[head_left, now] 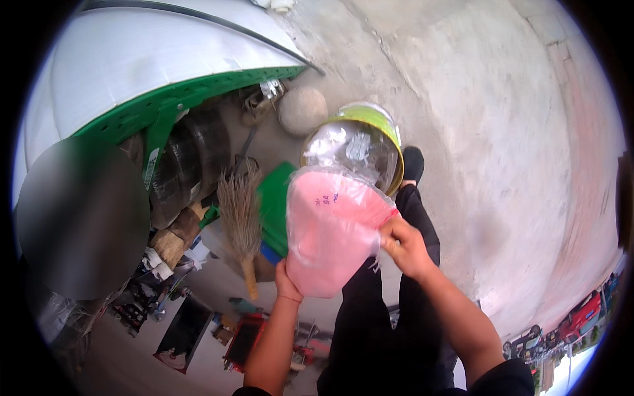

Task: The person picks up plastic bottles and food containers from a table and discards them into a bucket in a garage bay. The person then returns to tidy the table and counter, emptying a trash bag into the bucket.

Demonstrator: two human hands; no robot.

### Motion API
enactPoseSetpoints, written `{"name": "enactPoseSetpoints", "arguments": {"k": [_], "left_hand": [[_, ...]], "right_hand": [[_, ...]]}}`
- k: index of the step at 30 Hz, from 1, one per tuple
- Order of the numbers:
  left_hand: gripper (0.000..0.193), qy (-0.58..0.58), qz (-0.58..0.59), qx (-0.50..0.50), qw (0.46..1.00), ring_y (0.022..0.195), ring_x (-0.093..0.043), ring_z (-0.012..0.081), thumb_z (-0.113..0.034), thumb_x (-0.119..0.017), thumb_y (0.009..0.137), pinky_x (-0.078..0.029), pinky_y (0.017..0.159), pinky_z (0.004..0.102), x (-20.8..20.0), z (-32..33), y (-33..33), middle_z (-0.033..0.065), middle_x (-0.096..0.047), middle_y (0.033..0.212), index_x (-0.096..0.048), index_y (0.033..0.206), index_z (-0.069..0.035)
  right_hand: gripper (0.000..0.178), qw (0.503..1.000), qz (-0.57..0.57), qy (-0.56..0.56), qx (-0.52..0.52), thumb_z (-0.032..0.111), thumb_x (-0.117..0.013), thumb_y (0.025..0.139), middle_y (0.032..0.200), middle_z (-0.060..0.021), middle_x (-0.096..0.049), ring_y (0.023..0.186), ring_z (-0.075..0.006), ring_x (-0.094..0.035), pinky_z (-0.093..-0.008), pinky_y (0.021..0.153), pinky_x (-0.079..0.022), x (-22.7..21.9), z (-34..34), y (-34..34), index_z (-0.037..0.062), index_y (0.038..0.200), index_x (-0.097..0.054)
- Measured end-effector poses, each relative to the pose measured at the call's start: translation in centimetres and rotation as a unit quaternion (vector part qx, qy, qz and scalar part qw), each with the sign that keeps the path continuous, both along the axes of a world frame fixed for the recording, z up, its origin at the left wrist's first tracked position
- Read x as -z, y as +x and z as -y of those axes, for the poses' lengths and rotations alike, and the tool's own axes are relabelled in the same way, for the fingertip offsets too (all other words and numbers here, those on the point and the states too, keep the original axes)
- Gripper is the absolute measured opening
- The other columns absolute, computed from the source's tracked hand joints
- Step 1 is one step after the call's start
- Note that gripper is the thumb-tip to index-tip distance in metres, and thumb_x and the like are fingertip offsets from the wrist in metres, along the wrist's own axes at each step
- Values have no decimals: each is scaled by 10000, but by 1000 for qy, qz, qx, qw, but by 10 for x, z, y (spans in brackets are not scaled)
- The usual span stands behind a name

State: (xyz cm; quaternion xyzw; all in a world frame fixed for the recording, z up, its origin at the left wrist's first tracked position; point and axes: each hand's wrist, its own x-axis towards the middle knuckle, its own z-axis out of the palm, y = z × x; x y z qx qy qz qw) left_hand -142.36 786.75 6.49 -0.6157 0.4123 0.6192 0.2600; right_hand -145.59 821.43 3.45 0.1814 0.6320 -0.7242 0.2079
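Between my hands is a pink, flat, rounded item in a clear plastic bag (327, 231), with small dark handwriting on it. My left hand (288, 284) grips its lower left edge; most of those fingers are hidden behind the bag. Closed on the right edge of the plastic is my right hand (404, 245), thumb and fingers pinched together. Just beyond the bag stands a yellow-green bucket (398, 148), partly covered by it. Crumpled clear plastic (356, 146) lies inside the bucket.
A straw broom (239, 204) and a green panel-like object (274, 201) are to the left. Beside the bucket sits a round stone (302, 110). A large white cover with a green frame (191, 89) fills the upper left. My shoe (413, 165) is right of the bucket.
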Motion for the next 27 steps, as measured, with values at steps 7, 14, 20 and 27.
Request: {"name": "enactPoseSetpoints", "arguments": {"k": [7, 14, 20, 27], "left_hand": [[557, 23, -32, -25, 999, 1247, -541, 289, -430, -381, 1002, -415, 1088, 439, -19, -7, 19, 108, -572, 1367, -485, 1395, -49], [552, 58, -33, -61, 996, 1256, -533, 281, -419, -390, 1005, -410, 1085, 434, -6, 0, 14, 108, -553, 1384, -472, 1405, -47], [548, 78, -40, -77, 993, 1263, -526, 275, -409, -399, 1008, -406, 1083, 429, -9, 3, 22, 109, -538, 1398, -461, 1413, -45], [544, 95, -49, -94, 990, 1272, -517, 267, -398, -408, 1012, -401, 1080, 424, -13, 7, 31, 110, -519, 1415, -448, 1422, -43]], "right_hand": [[329, 969, -195, 37, -148, 310, -816, 755, 919, -50, -619, 856, -259, -605, -344, 722, -507, -84, 1, 29, 98, 936, -642], [350, 965, -199, 74, -151, 294, -819, 745, 947, -60, -636, 836, -268, -611, -359, 723, -501, -86, 3, 41, 96, 959, -627], [334, 949, -260, 98, -148, 275, -824, 711, 904, -34, -620, 804, -239, -615, -322, 637, -515, -93, 11, 16, 102, 925, -635], [308, 959, -230, 100, -131, 260, -823, 722, 887, -41, -617, 792, -250, -610, -340, 687, -512, -90, 7, 18, 99, 905, -636]]}}
